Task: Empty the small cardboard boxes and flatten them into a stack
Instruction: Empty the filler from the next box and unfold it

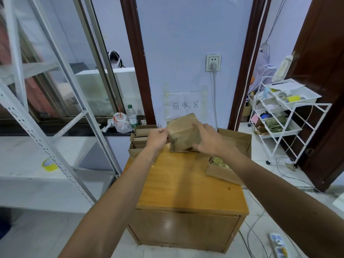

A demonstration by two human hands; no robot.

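Gripping the cardboard box [183,135] at its right side, the right hand [208,140] is wrapping its fingers [199,126] over it. The left hand [158,136] is pinching its left edge.

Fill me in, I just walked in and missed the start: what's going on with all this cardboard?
A person stands at a wooden cabinet and holds a small cardboard box over its top with both hands. The left hand pinches the box's left edge and the right hand grips its right side. More small boxes sit at the back left of the cabinet, a larger open carton at the back right, and an open box with yellowish contents near the right edge.
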